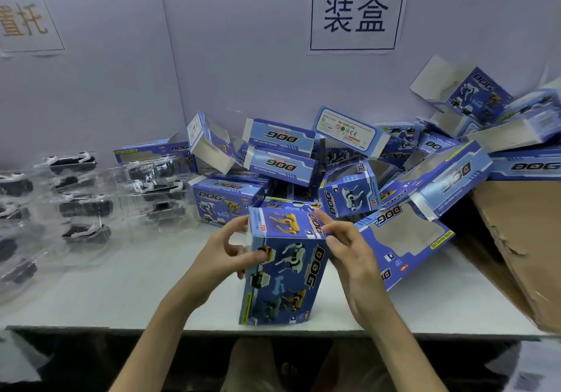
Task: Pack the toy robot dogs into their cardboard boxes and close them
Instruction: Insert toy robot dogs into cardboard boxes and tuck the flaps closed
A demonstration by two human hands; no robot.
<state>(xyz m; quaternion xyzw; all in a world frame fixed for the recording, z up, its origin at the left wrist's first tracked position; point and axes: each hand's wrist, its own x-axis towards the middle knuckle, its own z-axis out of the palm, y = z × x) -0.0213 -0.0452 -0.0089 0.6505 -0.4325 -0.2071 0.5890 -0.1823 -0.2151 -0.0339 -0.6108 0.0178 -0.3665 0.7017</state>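
A blue "DOG" cardboard box (283, 273) stands on end near the table's front edge, its printed face toward me. My left hand (226, 250) grips its upper left side, thumb on the front face and fingers at the top corner. My right hand (346, 246) holds the upper right edge, index finger lying along the top flap. The top end looks folded shut. What is inside the box is hidden. Several toy robot dogs in clear plastic trays (85, 206) lie on the left of the table.
A heap of several blue boxes (349, 164), some with open flaps, fills the back and right of the white table (121, 294). A brown cardboard carton (522, 240) leans at the far right. Paper signs hang on the wall behind.
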